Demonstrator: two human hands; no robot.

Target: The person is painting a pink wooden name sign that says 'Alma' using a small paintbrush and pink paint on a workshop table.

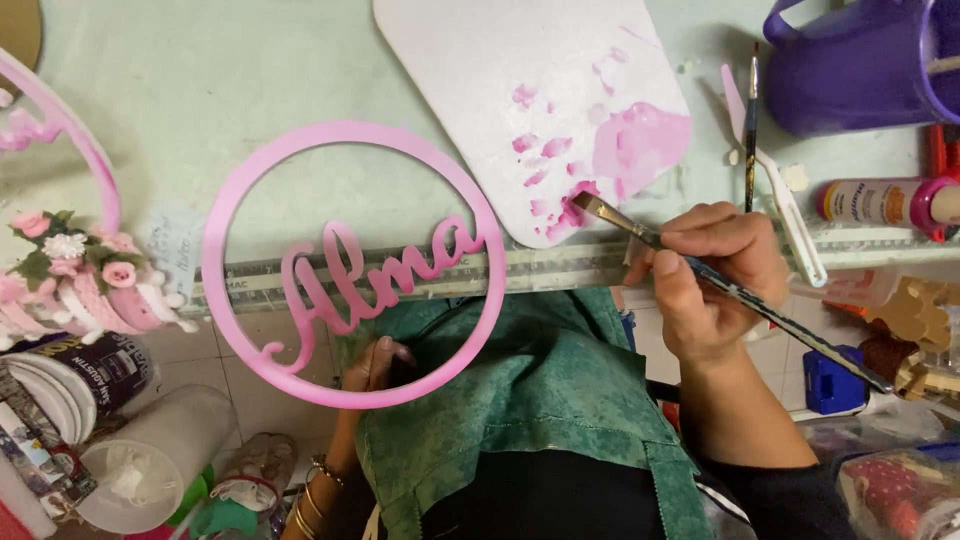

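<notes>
With the left hand (375, 365) pinching the pink hoop (352, 262) at its 6 o'clock rim over the table edge and the right hand (705, 275) clamped on the flat brush (720, 285), wet paint may smear or drip onto the green apron (530, 390).

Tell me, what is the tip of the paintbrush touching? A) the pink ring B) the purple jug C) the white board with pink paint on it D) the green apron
C: the right hand holds the paintbrush with its flat bristles at the lower edge of the white board, right by the pink paint smears, apart from the pink ring.
</notes>
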